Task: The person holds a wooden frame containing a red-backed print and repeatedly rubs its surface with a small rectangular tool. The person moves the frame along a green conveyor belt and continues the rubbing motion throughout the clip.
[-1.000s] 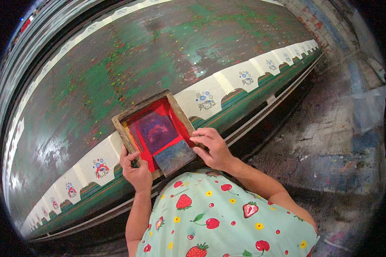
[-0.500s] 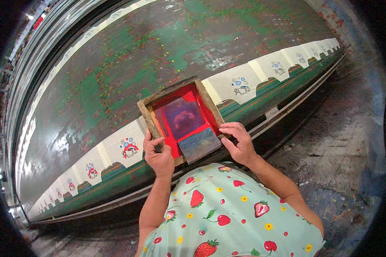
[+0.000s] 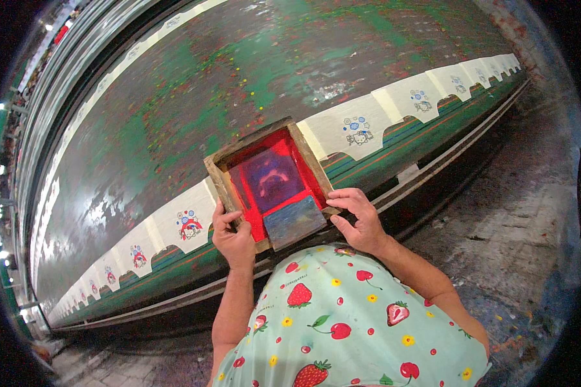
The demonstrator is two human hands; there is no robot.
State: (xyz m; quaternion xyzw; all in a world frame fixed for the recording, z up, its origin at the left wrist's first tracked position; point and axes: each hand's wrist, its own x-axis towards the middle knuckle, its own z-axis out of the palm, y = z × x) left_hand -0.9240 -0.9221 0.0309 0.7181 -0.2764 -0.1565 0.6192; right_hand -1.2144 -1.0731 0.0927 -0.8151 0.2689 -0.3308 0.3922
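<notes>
Viewpoint slightly shifted, hands (image 3: pixel 234 244) (image 3: pixel 364 222) half-closed (fingers bent) around opposite sides of a wooden frame (image 3: pixel 309 156)

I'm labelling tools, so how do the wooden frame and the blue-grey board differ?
The frame is larger than the board. The frame has raised sides; the board is flat. The left hand and right hand hold the frame, not the board. Both look roughly rectangular.
</notes>
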